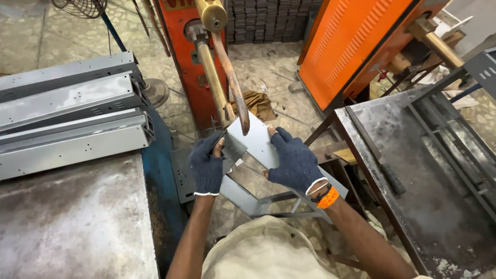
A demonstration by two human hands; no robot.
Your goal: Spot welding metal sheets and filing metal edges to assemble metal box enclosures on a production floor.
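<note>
My left hand (207, 164) and my right hand (295, 161), both in dark blue knit gloves, grip a grey sheet-metal channel (257, 142). Its far end lies under the curved copper upper arm (233, 82) of an orange spot-welding machine (187, 62). The left hand pinches a small folded bracket (233, 148) against the channel's left side. The right hand lies flat on the channel's top face. An orange band circles my right wrist. The channel's open lower frame runs down toward my lap.
Long grey sheet-metal housings (72, 116) are stacked on the worn steel bench (72, 222) at left. A second orange machine cabinet (351, 46) stands at upper right. A dark steel table (429, 186) with bars on it fills the right. Stacked metal parts line the far wall.
</note>
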